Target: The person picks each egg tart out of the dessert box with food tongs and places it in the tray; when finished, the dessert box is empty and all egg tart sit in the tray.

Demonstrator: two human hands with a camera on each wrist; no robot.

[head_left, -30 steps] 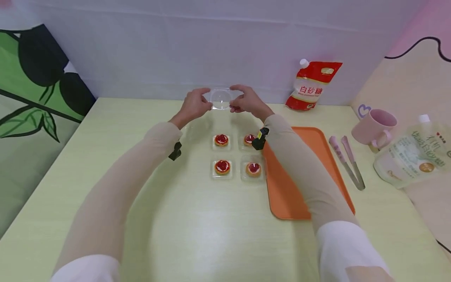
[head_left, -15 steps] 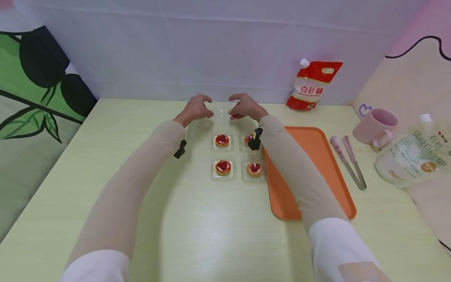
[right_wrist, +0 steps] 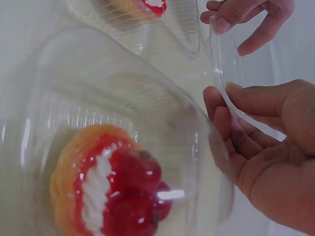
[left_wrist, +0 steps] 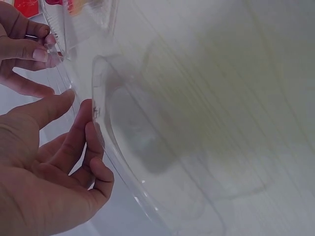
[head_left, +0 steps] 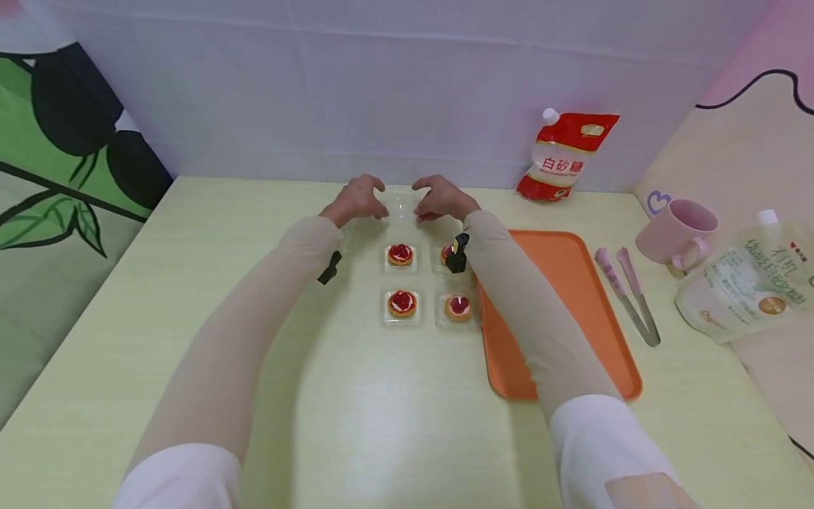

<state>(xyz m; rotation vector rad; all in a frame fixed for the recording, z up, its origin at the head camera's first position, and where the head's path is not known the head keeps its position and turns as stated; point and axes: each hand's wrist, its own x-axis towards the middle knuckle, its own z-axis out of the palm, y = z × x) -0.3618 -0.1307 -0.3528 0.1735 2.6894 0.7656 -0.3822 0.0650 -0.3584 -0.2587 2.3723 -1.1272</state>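
Observation:
At the table's far side a thin clear plastic lid [head_left: 400, 201] spans the gap between my two hands. My left hand [head_left: 360, 199] pinches its left edge between thumb and fingers. The opposite edge is pinched by my right hand [head_left: 445, 199]. In the right wrist view the lid [right_wrist: 224, 64] shows nearly edge-on. Several red-topped tarts sit in clear plastic boxes in front of the hands, including a front-left tart [head_left: 402, 304] and a front-right tart [head_left: 458, 308]. My right wrist partly hides the back-right tart [head_left: 445, 254]. Another clear plastic piece [left_wrist: 142, 196] lies by my left hand.
Under my right forearm lies an orange tray [head_left: 559, 283]. To its right are tongs [head_left: 629, 293], a pink mug [head_left: 677, 230] and a pale pouch [head_left: 740, 283]. A red-and-white sugar pouch [head_left: 562, 157] stands against the back wall.
Both hands have come down and slightly toward me with the clear lid. It was raised and faced the camera before; now it is lower and hard to see. The tarts have not moved.

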